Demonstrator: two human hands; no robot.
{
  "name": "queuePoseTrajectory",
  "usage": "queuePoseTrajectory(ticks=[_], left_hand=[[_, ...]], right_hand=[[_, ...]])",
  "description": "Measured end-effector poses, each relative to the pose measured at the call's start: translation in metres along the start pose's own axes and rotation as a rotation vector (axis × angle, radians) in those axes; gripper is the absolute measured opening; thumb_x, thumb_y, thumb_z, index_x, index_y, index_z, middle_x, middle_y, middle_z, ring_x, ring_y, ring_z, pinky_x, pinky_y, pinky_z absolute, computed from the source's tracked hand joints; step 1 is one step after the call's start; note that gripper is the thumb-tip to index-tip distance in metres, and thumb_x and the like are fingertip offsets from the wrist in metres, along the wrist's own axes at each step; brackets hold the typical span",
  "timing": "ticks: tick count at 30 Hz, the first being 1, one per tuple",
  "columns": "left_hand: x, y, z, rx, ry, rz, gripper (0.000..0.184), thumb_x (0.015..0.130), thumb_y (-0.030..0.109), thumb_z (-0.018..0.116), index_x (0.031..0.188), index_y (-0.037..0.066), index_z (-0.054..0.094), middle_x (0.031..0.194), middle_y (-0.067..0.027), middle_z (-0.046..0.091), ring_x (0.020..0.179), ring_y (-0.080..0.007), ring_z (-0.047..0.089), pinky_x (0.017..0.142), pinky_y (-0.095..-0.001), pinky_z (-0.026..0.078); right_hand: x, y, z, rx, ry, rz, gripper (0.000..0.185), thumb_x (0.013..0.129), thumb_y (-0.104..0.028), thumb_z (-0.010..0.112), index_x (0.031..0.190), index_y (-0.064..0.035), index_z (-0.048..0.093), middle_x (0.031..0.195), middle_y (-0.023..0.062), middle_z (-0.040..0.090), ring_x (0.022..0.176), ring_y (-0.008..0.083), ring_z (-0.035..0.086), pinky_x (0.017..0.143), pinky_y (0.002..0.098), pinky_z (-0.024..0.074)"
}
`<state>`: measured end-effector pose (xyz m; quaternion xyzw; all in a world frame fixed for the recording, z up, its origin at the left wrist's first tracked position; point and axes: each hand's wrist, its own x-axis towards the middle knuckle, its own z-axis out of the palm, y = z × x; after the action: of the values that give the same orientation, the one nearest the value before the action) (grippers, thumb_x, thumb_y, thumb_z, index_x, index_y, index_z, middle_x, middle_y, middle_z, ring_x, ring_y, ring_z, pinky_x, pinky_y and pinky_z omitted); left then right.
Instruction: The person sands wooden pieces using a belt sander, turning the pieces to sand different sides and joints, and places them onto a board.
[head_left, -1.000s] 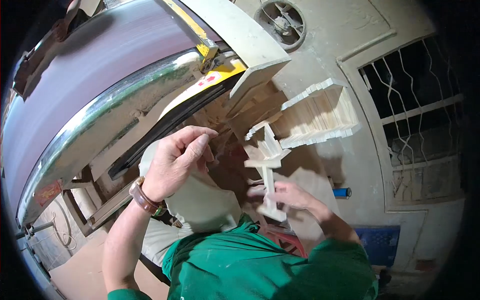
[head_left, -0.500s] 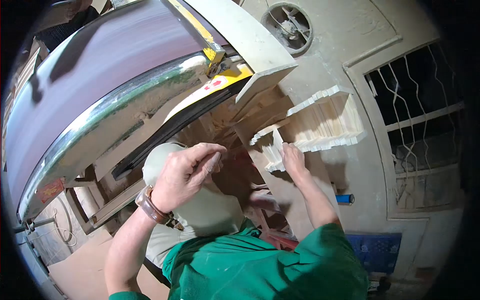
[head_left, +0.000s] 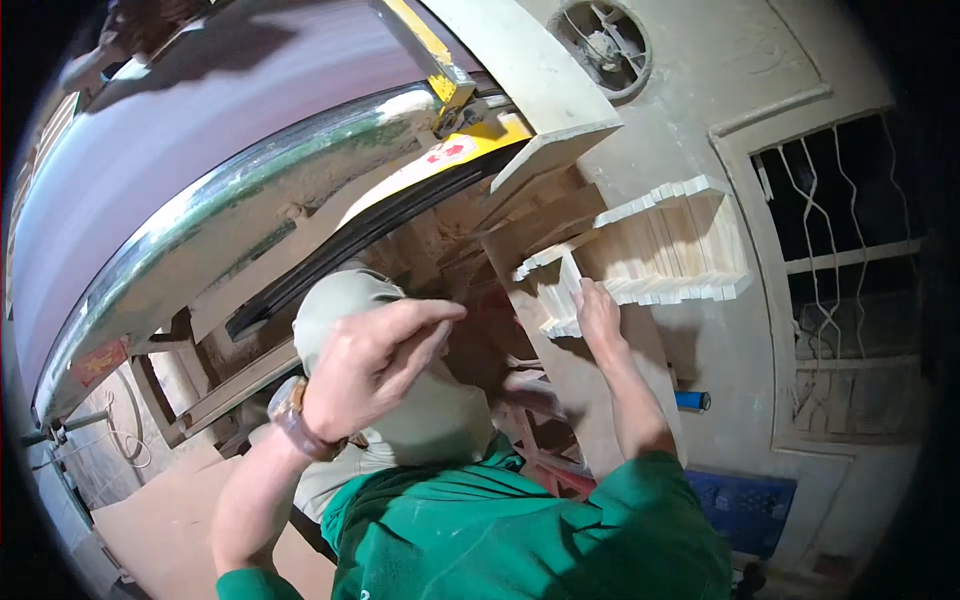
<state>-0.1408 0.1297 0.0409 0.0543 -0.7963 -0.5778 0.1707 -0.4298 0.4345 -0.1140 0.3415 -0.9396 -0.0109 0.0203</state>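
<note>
My left hand (head_left: 375,365), with a brown-strapped watch (head_left: 293,415) on the wrist, is raised over my lap. Its fingers are curled toward the thumb, and I see nothing between them. At the near end of a row of pale wooden strips (head_left: 675,245), my right hand (head_left: 600,315) pinches one wooden strip (head_left: 571,272). That strip stands a little apart from the main stack, and shorter-looking pieces are just left of it. The strips rest on a brown board (head_left: 620,395). My fingertips partly cover the held strip.
A machine with a wide purple-grey belt (head_left: 230,120) curves across the left, its yellow edge (head_left: 500,130) near the strips. Beyond the stack are a wall with a fan (head_left: 605,50) and a barred window (head_left: 840,250). A blue crate (head_left: 745,510) and blue cylinder (head_left: 692,401) lie right.
The view has shifted slightly, moving the machine and stack rightward in it. My left hand's fingers look straighter and a bit blurred. My right hand stays at the same strip.
</note>
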Motion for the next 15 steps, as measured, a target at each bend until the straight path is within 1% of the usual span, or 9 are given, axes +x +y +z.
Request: queuePoseTrajectory(ticks=[2, 3, 5, 7, 8, 10, 12, 14, 15], left_hand=[[-0.024, -0.002, -0.014, 0.003, 0.120, 0.042, 0.022, 0.090, 0.001, 0.061, 0.111, 0.004, 0.068, 0.085, -0.0103, 0.069, 0.070, -0.0204, 0.068, 0.064, -0.0290, 0.053], [-0.045, 0.000, -0.022, -0.089, 0.199, -0.117, 0.021, 0.093, -0.001, 0.057, 0.111, 0.001, 0.069, 0.081, -0.0082, 0.069, 0.069, -0.0133, 0.067, 0.065, -0.0263, 0.054], [-0.085, -0.009, -0.037, -0.175, 0.455, -0.200, 0.021, 0.099, 0.002, 0.050, 0.112, -0.001, 0.066, 0.077, -0.0064, 0.067, 0.067, -0.0095, 0.063, 0.061, -0.0253, 0.052], [-0.129, -0.022, -0.052, -0.181, 0.714, -0.319, 0.022, 0.102, 0.007, 0.047, 0.114, -0.002, 0.064, 0.077, -0.0055, 0.065, 0.067, -0.0090, 0.060, 0.062, -0.0250, 0.050], [-0.155, -0.029, -0.058, -0.144, 0.804, -0.462, 0.022, 0.102, 0.012, 0.050, 0.114, -0.002, 0.064, 0.079, -0.0060, 0.065, 0.070, -0.0096, 0.060, 0.065, -0.0248, 0.051], [-0.223, -0.047, -0.068, 0.042, 0.969, -0.619, 0.025, 0.101, 0.017, 0.054, 0.117, 0.000, 0.064, 0.083, -0.0059, 0.066, 0.074, -0.0109, 0.061, 0.066, -0.0251, 0.051], [-0.303, -0.065, -0.059, 0.152, 1.134, -0.847, 0.031, 0.101, 0.025, 0.053, 0.116, 0.001, 0.066, 0.089, -0.0068, 0.069, 0.079, -0.0113, 0.064, 0.069, -0.0277, 0.053], [-0.379, -0.068, -0.036, 0.354, 1.302, -1.020, 0.028, 0.096, 0.022, 0.056, 0.112, 0.002, 0.068, 0.092, -0.0142, 0.070, 0.080, -0.0218, 0.068, 0.072, -0.0346, 0.054], [-0.411, -0.062, -0.018, 0.603, 1.386, -1.023, 0.024, 0.093, 0.019, 0.058, 0.106, 0.002, 0.068, 0.093, -0.0174, 0.069, 0.083, -0.0291, 0.068, 0.076, -0.0378, 0.054]], right_hand=[[-0.003, -0.008, -0.009, 0.016, -0.026, 0.025, 0.017, 0.087, -0.012, 0.065, 0.095, 0.0002, 0.057, 0.095, 0.0224, 0.062, 0.092, 0.0411, 0.063, 0.078, 0.0483, 0.0528], [-0.005, -0.017, -0.020, 0.066, 0.062, 0.022, 0.021, 0.089, -0.013, 0.063, 0.102, 0.0025, 0.058, 0.100, 0.0251, 0.062, 0.096, 0.0421, 0.061, 0.083, 0.0490, 0.0501], [-0.007, -0.039, -0.041, 0.187, 0.128, 0.016, 0.036, 0.094, -0.019, 0.057, 0.121, 0.0049, 0.057, 0.119, 0.0288, 0.057, 0.114, 0.0430, 0.053, 0.098, 0.0476, 0.0424], [0.005, -0.081, -0.080, 0.432, -0.157, 0.183, 0.039, 0.096, -0.022, 0.053, 0.125, 0.0029, 0.056, 0.127, 0.0229, 0.058, 0.119, 0.0364, 0.054, 0.103, 0.0406, 0.0402], [0.002, -0.090, -0.076, 0.562, -0.117, 0.235, 0.037, 0.097, -0.022, 0.052, 0.125, 0.0022, 0.057, 0.124, 0.0208, 0.061, 0.118, 0.0336, 0.056, 0.102, 0.0399, 0.0411], [0.011, -0.097, -0.051, 0.681, -0.063, -0.021, 0.031, 0.099, -0.015, 0.052, 0.123, 0.0012, 0.060, 0.120, 0.0171, 0.065, 0.111, 0.0285, 0.061, 0.097, 0.0376, 0.0450], [0.029, -0.115, -0.045, 0.479, 0.019, -0.184, 0.030, 0.099, -0.019, 0.055, 0.121, 0.0002, 0.063, 0.118, 0.0161, 0.066, 0.108, 0.0276, 0.061, 0.095, 0.0368, 0.0472], [0.037, -0.162, -0.064, 0.535, -0.049, -0.210, 0.030, 0.100, -0.022, 0.056, 0.118, 0.0006, 0.065, 0.114, 0.0162, 0.068, 0.098, 0.0258, 0.065, 0.087, 0.0336, 0.0513], [0.053, -0.160, -0.052, 0.628, -0.174, -0.241, 0.035, 0.101, -0.031, 0.053, 0.124, -0.0060, 0.062, 0.116, 0.0148, 0.067, 0.102, 0.0238, 0.065, 0.086, 0.0338, 0.0513]])
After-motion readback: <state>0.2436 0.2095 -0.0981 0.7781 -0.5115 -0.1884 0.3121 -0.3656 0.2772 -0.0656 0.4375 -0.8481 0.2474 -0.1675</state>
